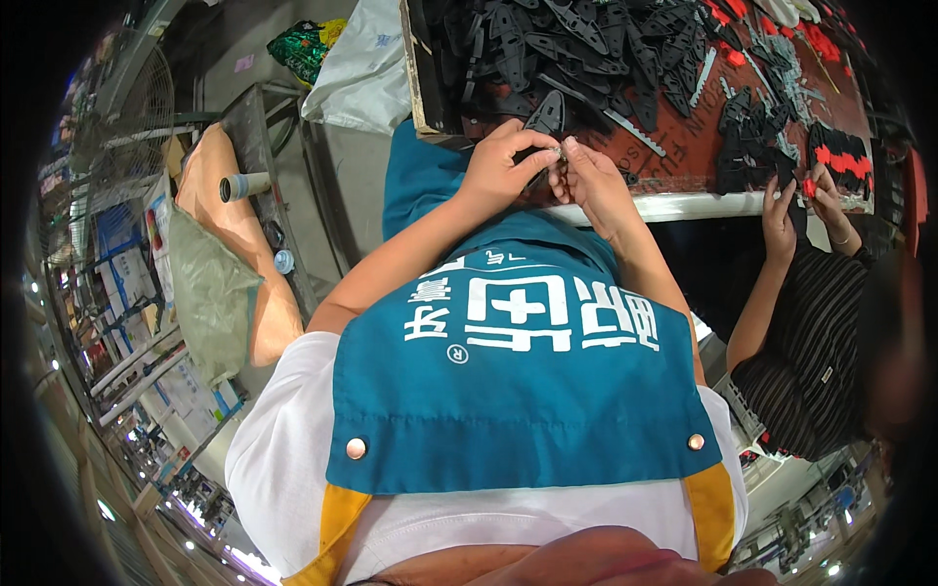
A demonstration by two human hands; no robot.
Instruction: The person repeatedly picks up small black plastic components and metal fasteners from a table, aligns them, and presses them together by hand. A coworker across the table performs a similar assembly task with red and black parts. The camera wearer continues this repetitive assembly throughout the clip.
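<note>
"What are the two hands doing?"

"The left hand (503,168) and right hand (598,188) are meeting in front of the chest, by the near edge of the surface (674,174). Thumb and fingers of each are pinching a small bit (560,153) where the fingertips are meeting; it's showing too little for me to tell its kind."

"And that black part (549,112)?"

"It's pointing away just beyond the fingertips. I can't tell whether they're holding it or it's lying on the surface."

"What's sitting around them?"

"A heap of black parts (586,39) is covering the far side, and a grey strip (635,134) is lying right of the hands. Some red pieces (736,59) are lying farther right."

"Anyone else?"

"A co-worker in a striped shirt (816,361) is sitting at the right, both hands (779,223) reaching over the surface's edge."
</note>
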